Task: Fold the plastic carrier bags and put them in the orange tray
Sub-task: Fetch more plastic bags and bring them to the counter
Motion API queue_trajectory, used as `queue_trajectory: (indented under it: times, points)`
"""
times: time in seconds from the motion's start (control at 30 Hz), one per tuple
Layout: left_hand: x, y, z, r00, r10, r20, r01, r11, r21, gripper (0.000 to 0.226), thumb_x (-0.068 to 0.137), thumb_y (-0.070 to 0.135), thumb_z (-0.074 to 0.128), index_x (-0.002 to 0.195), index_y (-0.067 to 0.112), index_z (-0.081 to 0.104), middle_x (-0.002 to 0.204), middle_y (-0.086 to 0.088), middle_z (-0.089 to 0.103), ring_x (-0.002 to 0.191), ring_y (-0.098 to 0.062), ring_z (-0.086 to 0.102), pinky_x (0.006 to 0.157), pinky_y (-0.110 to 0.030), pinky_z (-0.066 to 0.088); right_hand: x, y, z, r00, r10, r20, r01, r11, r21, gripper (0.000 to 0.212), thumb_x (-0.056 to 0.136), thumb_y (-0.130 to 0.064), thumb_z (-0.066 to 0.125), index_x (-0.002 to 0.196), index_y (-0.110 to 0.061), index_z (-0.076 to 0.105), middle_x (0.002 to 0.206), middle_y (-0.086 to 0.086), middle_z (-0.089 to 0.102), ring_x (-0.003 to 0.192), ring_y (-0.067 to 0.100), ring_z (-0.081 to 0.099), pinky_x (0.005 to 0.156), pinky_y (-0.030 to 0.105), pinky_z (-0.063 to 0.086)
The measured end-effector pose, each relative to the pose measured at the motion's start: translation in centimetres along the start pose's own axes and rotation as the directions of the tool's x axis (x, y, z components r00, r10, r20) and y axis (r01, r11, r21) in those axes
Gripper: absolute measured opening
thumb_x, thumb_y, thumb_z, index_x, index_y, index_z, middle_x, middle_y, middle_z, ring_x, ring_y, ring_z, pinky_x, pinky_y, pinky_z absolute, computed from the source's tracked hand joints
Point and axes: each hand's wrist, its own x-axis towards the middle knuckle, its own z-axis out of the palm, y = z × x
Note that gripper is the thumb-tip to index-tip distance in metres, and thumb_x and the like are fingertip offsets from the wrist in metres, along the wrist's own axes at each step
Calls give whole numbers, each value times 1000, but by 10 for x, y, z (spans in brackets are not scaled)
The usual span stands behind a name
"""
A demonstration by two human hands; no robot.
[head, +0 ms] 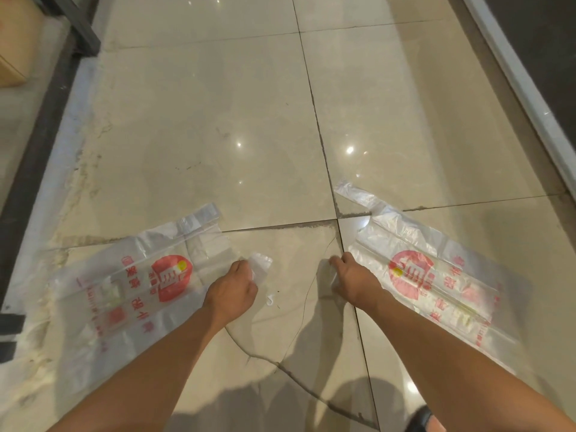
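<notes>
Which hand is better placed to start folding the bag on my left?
The left hand: its fingers pinch a handle of the left bag. The right hand grips a handle of the right bag, which lies apart from the left one.

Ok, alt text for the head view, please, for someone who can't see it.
Two clear, red-printed carrier bags lie flat on a glossy tiled floor: the left hand grips a handle of the left bag, the right hand a handle of the right bag. No orange tray is in view.
</notes>
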Motion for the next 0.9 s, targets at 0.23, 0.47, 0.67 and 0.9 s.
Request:
queue_trajectory:
  times: [0.23,0.47,0.67,0.9]
  points:
    - [-10,21,-50,992,-108,60,116,981,-158,32,95,30,57,118,22,36,100,-3,62,86,-24,62,75,-35,51,-16,15,-60,1000,-17,-24,19,995,98,24,93,-13,60,115,-12,68,117,10,50,96,31,62,84,31,49]
    - [-64,55,-146,990,-119,82,137,955,-263,91,83,37,79,154,24,23,152,-2,37,127,-25,54,99,-35,48,-92,9,-163,989,-15,-150,43,981,188,14,99,-21,58,107,-12,64,100,7,63,90,27,62,79,36,49]
    - [-135,86,-266,982,-188,-14,174,936,-305,78,90,0,53,156,25,21,151,-3,34,123,-33,55,101,-45,49,-182,-28,-289,967,36,-252,57,934,352,12,95,-17,61,85,-17,56,78,-2,57,70,17,54,60,26,38]
    - [-245,114,-458,979,-175,-109,119,912,-392,77,86,-4,57,154,18,29,152,-8,34,130,-33,51,107,-38,44,-295,-117,-464,921,-66,-383,217,905,365,6,95,-17,66,92,-16,61,83,-5,61,73,0,57,63,13,37]
